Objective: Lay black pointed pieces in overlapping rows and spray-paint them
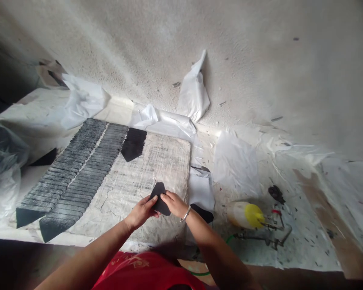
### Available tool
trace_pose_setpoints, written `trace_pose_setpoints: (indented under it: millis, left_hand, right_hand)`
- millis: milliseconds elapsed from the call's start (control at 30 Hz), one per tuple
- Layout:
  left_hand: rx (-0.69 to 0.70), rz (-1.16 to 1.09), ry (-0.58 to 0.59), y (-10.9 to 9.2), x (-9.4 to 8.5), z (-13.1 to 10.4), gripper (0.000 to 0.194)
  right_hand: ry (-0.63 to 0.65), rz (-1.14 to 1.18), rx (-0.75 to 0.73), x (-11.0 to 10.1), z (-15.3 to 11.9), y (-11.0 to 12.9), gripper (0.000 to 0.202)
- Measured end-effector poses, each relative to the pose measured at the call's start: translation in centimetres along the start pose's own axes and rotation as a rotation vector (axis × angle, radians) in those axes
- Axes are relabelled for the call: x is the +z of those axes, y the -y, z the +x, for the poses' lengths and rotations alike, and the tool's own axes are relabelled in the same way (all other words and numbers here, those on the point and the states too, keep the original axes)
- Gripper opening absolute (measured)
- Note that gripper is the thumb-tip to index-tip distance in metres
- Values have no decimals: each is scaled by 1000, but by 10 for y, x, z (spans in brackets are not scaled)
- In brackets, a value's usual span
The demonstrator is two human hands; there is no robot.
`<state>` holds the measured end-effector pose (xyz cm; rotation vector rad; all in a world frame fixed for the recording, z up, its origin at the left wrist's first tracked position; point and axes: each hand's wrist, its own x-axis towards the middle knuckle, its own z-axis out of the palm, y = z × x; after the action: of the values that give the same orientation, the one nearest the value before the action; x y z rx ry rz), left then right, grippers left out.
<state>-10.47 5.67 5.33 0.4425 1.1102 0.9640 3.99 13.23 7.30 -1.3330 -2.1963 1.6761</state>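
Note:
Both hands hold a small black flat piece with angled corners point(160, 198), perhaps fabric or leather, over the front of a pale, worn board point(169, 161). My left hand point(141, 212) pinches its left side, thumb on top. My right hand point(174, 204), with a bracelet at the wrist, grips its right side. On the board's left lie two long rows of overlapping dark pieces, a left row point(69, 161) and a right row point(90, 177), dusted with pale speckles. Beside them is a short stack of black pointed pieces point(133, 144) with staggered edges.
A spray gun point(272, 237) with a yellow-and-white cup point(254, 215) and green hose lies right of the board. White sheets point(236, 161) and more black pieces point(202, 212) are nearby. Clear plastic point(6, 173) bulges at the left. A rough wall point(245, 80) rises behind.

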Motion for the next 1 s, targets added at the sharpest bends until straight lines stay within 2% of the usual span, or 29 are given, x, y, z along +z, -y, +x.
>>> trace_pose_setpoints:
  millis: [67,133,200,267,367,467,533,600,700,767,833,933,1000]
  left_hand:
    - [18,-14,-49,-5,-10,0,41]
    - [48,19,-167,-9,-21,0,40]
    - [71,41,-264,-13,-30,0,38]
    - [82,30,-295,-15,-40,1,36]
    - [103,-49,-279,-17,-55,1,33]
    - [124,-211,-237,-20,-71,-1,29]
    - [110,-296,-193,-23,-81,-3,28]
    - [83,-315,-162,-27,-89,-4,29]
    - [75,-232,-205,-32,-98,-2,29]
    - [87,-179,-247,-34,-104,-1,26]
    - [106,-208,-231,-35,-110,0,24]
    - [91,-322,-105,-35,-119,0,25]
    - [58,-369,-58,-35,-123,2,28]
  right_hand:
    - [-96,-229,-27,10,11,12,23]
    - [-152,-455,-22,22,21,26,20]
    - [-167,-612,-19,32,31,38,22]
    - [-160,-676,-26,40,41,45,25]
    - [-107,-572,-19,44,58,49,26]
    - [105,-275,28,39,75,48,28]
    - [243,-163,53,37,83,51,27]
    - [226,-253,25,40,88,57,23]
    - [33,-601,-56,53,93,72,17]
    - [-26,-733,-75,61,96,79,15]
    - [5,-678,-57,61,102,81,19]
    - [182,-400,14,52,114,78,25]
    - [211,-361,19,49,118,77,25]
